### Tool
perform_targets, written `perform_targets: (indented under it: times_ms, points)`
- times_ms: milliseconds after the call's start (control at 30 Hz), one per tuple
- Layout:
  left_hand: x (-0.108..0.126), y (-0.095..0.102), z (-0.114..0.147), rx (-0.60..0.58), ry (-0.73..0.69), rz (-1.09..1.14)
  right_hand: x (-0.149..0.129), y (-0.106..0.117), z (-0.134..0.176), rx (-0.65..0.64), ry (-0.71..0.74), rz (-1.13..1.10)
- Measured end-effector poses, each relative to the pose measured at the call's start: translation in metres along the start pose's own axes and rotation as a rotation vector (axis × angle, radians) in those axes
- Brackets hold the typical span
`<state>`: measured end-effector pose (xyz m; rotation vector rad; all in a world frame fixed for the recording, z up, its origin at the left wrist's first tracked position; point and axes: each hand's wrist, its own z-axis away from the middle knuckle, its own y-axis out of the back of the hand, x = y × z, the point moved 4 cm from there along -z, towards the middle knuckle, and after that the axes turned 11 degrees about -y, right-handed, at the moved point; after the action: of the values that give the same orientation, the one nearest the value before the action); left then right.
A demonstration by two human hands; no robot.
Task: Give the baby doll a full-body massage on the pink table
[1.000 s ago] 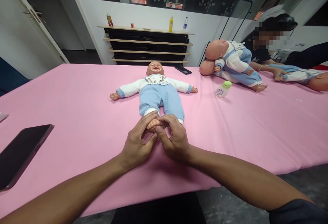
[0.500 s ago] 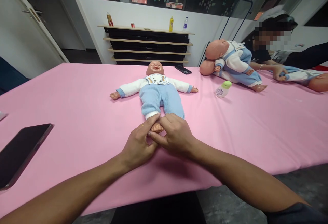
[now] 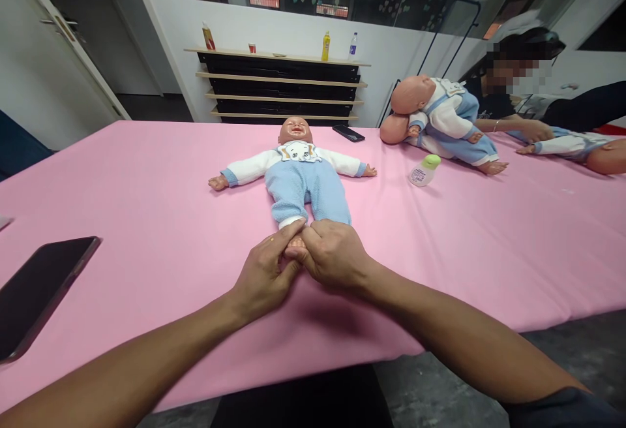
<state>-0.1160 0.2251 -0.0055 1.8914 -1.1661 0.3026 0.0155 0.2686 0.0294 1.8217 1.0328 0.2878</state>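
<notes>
Clasping doll's (image 3: 307,183) foot (image 3: 295,243); left hand (image 3: 263,273) touching right hand (image 3: 338,255).

A doll (image 3: 308,183) lies on its back on the pink-covered table (image 3: 161,213), head near the far edge, feet towards the near edge. The person's left hand (image 3: 267,271) and right hand (image 3: 337,255) close together around one foot (image 3: 296,243), a few toes peeping out between them. One phone (image 3: 44,291) lies on the left, another (image 3: 348,133) by the far edge, near the doll's head. To the right I see a green-capped bottle (image 3: 423,171), two stacked dolls (image 3: 454,115) near the far edge and, beyond them, a co-worker's hand (image 3: 536,130) on a further doll (image 3: 572,144).
</notes>
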Motion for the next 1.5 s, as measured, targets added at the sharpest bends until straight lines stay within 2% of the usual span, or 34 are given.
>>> perform_targets:
  times_ms: [167, 367, 567, 833, 1100, 1233, 1500]
  points:
    - [0.0022, 0.0007, -0.0011, 0.005, 0.029, 0.118, 0.0032, -0.0011, 0.0005, 0.023, 0.017, -0.011]
    - [0.0018, 0.0017, -0.0013, 0.072, 0.016, 0.251, 0.0060, -0.0007, 0.0025, 0.107, 0.021, -0.102]
    - [0.0006, 0.0020, -0.0004, 0.076, 0.039, 0.304, 0.0018, 0.0006, 0.0042, 0.095, 0.043, -0.103]
    - [0.0027, 0.0033, -0.0020, 0.024, 0.010, 0.229, 0.0049, -0.0007, 0.0039, 0.120, 0.053, -0.069]
    - [-0.0039, 0.0019, -0.0013, 0.073, 0.075, 0.210, 0.0045, 0.0018, 0.0049, 0.178, 0.074, -0.042]
    - [-0.0052, 0.0023, -0.0007, 0.091, 0.064, 0.215, 0.0041, 0.0003, 0.0065, 0.183, 0.063, -0.069]
    - [-0.0018, 0.0026, -0.0015, 0.050, -0.017, 0.169, 0.0015, 0.0038, 0.0082, 0.215, 0.055, -0.121]
